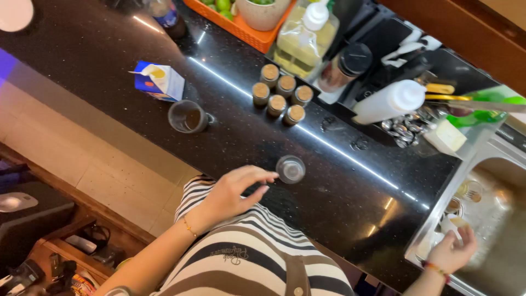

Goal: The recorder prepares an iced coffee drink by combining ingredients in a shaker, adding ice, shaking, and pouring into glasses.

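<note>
1. While the left hand (233, 192) rests over the edge of the black counter (109, 60), its fingers are spread a little and the fingertips (271, 175) touch the side of a small clear glass (290, 169); they do not close around it.
2. The small clear glass stands upright on the counter, near the front edge, between the person's striped shirt (257, 252) and a group of six cork-topped jars (280, 94).
3. The right hand (452, 252) is at the edge of the steel sink (493, 219), with the fingers loosely open; I cannot tell if it holds something.
4. A dark mug (188, 117) stands beside an open blue and white carton (159, 81), well apart from the glass.
5. A white squeeze bottle (390, 102) lies on a rack near the sink.
</note>
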